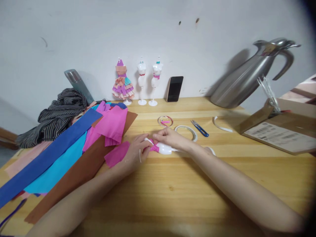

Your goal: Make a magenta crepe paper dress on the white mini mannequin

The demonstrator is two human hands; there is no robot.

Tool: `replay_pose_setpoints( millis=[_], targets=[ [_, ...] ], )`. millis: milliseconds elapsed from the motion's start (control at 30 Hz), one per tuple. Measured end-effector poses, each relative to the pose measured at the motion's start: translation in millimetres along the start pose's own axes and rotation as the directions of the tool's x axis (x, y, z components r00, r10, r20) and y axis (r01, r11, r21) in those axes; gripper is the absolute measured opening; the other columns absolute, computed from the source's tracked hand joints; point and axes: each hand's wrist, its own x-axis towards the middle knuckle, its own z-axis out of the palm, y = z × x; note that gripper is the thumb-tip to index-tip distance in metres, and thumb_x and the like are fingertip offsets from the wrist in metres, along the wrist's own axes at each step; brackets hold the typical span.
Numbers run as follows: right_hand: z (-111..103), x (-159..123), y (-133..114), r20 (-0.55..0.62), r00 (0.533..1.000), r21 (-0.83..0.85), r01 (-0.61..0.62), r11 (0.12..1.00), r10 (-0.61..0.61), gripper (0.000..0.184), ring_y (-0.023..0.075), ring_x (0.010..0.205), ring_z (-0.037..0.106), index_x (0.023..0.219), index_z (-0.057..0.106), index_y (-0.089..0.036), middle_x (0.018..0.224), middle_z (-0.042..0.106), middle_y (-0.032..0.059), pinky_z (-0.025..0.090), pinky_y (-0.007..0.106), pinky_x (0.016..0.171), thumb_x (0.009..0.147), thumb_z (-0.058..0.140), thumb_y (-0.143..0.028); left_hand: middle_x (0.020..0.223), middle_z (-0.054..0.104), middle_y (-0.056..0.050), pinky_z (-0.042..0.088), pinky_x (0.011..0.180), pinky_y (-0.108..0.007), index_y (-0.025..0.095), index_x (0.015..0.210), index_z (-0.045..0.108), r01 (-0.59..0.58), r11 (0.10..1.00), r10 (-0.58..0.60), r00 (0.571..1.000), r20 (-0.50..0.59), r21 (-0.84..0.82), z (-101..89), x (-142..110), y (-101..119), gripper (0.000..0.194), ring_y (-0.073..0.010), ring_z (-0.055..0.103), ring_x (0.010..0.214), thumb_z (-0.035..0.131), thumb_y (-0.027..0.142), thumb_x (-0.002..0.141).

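Observation:
A small white dress form lies on its side just above the table, its stand pointing right. Bright pink crepe paper is wrapped around its middle. My left hand is closed around the torso end, partly hiding it, and a thin white strip sticks to the back of this hand. From above, my right hand pinches at the pink paper; its fingertips cover part of it. A loose magenta piece of crepe paper lies beside my left hand.
Crepe paper sheets and a striped cloth cover the left. Behind stand a dressed form, two white forms and a phone. Tape roll, blue snips, steel jug and cardboard box are rightward.

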Motion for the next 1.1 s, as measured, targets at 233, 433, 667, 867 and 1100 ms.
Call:
replay_pose_setpoints(
  millis=[233, 433, 667, 867, 1100],
  targets=[
    [0.7, -2.4, 4.2, -0.025, 0.999, -0.074, 0.04, 0.996, -0.042, 0.05, 0.008, 0.044, 0.032, 0.061, 0.065, -0.015, 0.047, 0.044, -0.0033, 0.024, 0.025, 0.046, 0.079, 0.052, -0.059, 0.124, 0.062, -0.015, 0.046, 0.099, -0.046, 0.019, 0.089, 0.069, 0.002, 1.0, -0.002, 1.0, -0.003, -0.006, 0.1, 0.9, -1.0, 0.018, -0.0277, 0.055, 0.123, 0.053, 0.012, 0.085],
    [0.4, -5.1, 14.4, -0.041, 0.99, 0.012, 0.135, 0.991, -0.134, 0.042, 0.009, 0.048, 0.038, 0.066, 0.06, -0.016, 0.054, 0.049, -0.0028, 0.027, 0.024, 0.047, 0.082, 0.051, -0.053, 0.12, 0.065, -0.013, 0.047, 0.099, -0.048, 0.02, 0.091, 0.069, -0.026, 0.999, 0.025, 1.0, -0.018, -0.041, 1.9, 2.0, -2.7, 0.019, -0.0268, 0.058, 0.119, 0.054, 0.012, 0.085],
    [3.6, -25.7, 13.9, -0.02, 0.96, -0.262, 0.266, 0.928, -0.281, 0.038, 0.0237, 0.091, 0.065, 0.112, 0.065, -0.017, 0.107, 0.071, 0.0095, 0.049, 0.035, 0.081, 0.083, 0.061, -0.041, 0.125, 0.063, -0.017, 0.047, 0.1, -0.049, 0.019, 0.094, 0.071, -0.024, 1.0, 0.024, 0.999, -0.043, 0.005, 3.5, -0.5, -4.2, 0.019, -0.029, 0.057, 0.122, 0.055, 0.015, 0.086],
    [4.7, -33.0, 19.7, -0.024, 0.963, -0.545, 0.213, 0.811, -0.269, 0.069, 0.0338, 0.111, 0.062, 0.141, 0.045, -0.014, 0.128, 0.062, 0.0192, 0.049, 0.042, 0.09, 0.079, 0.066, -0.035, 0.128, 0.061, -0.016, 0.048, 0.099, -0.049, 0.019, 0.096, 0.069, -0.081, 0.994, 0.086, 0.995, -0.054, 0.08, 1.7, 0.0, -3.9, 0.022, -0.0283, 0.057, 0.122, 0.054, 0.011, 0.083],
    [9.4, -34.4, 18.0, -0.011, 0.948, -0.495, 0.272, 0.825, -0.319, 0.07, 0.0306, 0.11, 0.062, 0.14, 0.047, -0.014, 0.127, 0.061, 0.0181, 0.049, 0.042, 0.093, 0.074, 0.069, -0.023, 0.131, 0.059, -0.016, 0.046, 0.101, -0.05, 0.019, 0.086, 0.065, -0.054, 0.997, 0.06, 0.993, -0.102, 0.061, -5.4, 7.2, -3.9, 0.009, -0.0283, 0.054, 0.124, 0.059, 0.015, 0.081]
  ],
)
